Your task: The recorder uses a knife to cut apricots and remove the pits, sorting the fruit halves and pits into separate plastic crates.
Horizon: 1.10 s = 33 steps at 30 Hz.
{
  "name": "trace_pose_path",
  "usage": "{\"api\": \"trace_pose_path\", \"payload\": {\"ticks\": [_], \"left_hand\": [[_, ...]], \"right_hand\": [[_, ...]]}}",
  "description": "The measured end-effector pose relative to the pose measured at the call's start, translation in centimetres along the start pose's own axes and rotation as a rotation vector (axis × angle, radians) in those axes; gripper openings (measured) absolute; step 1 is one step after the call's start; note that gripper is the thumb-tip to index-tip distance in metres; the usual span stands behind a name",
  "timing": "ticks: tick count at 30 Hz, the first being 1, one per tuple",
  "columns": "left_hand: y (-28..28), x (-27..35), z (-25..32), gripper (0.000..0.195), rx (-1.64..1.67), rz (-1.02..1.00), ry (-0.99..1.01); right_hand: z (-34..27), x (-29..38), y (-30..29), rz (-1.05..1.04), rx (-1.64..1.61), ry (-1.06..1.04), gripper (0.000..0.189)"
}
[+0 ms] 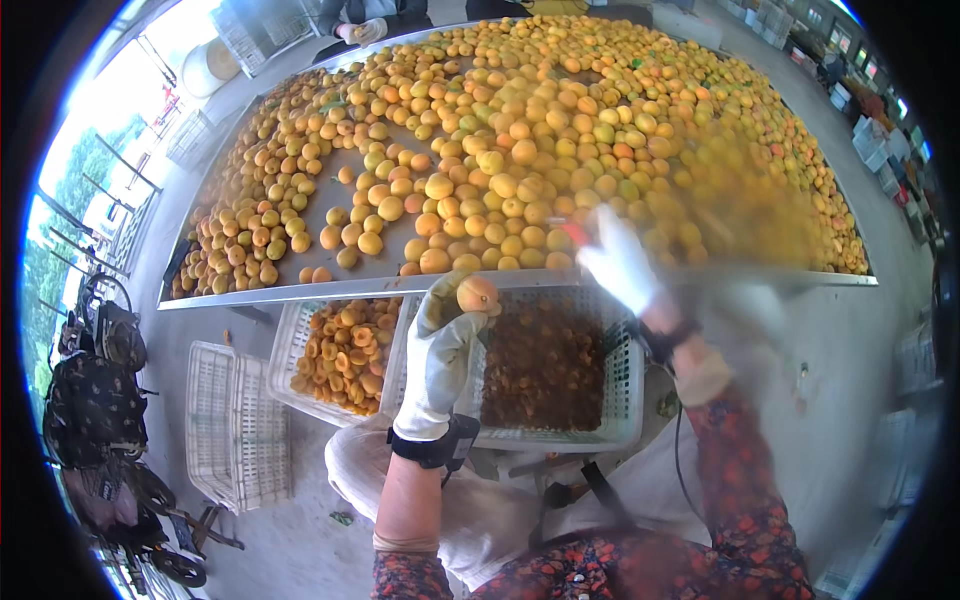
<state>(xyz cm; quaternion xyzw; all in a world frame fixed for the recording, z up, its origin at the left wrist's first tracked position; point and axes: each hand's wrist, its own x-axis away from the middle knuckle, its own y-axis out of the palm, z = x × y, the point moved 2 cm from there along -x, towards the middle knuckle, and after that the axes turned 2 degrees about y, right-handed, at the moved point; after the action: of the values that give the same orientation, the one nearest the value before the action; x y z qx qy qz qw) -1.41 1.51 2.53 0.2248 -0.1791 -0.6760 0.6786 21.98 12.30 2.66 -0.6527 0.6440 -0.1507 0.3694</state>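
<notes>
My left hand [446, 330], in a pale glove with a strapped device at the wrist, holds a whole apricot [478, 294] in its fingertips just past the table's near edge. My right hand [619, 259], in a white glove, grips a small red-handled tool [574, 231] above the fruit; the tool's tip is blurred. Many apricots [517, 180] cover the metal-rimmed table [360, 287]. Under its edge, a white plastic crate holds halved apricots [349, 352]. Beside it, another crate [634, 390] contains a dark brown mass [544, 367], perhaps pits; its pieces are too small to tell.
Stacked white crates [236, 427] stand on the floor at the left, near a parked bicycle or scooter [101, 420]. Across the table a co-worker's gloved hands [364, 32] are visible. A blurred smear veils the right part of the view.
</notes>
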Motion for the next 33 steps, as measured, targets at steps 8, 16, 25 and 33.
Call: {"api": "trace_pose_path", "payload": {"ticks": [8, 16, 25, 33], "left_hand": [[0.8, 0.4, 0.2, 0.051, 0.016, -0.038, -0.025], [1.3, 1.2, 1.3, 0.052, -0.012, -0.072, -0.019], [0.8, 1.6, 1.6, 0.046, -0.014, -0.004, -0.005], [0.9, 1.7, 1.4, 0.033, -0.195, 0.040, 0.001]], "right_hand": [[-7.4, 10.7, -0.3, -0.252, -0.641, -0.028, 0.020], [-8.9, 12.7, 1.0, -0.184, -0.592, 0.039, 0.021], [-9.8, 13.3, 2.5, -0.175, -0.765, 0.168, 0.019], [-9.6, 12.3, 3.4, -0.248, -0.949, 0.353, 0.020]]}}
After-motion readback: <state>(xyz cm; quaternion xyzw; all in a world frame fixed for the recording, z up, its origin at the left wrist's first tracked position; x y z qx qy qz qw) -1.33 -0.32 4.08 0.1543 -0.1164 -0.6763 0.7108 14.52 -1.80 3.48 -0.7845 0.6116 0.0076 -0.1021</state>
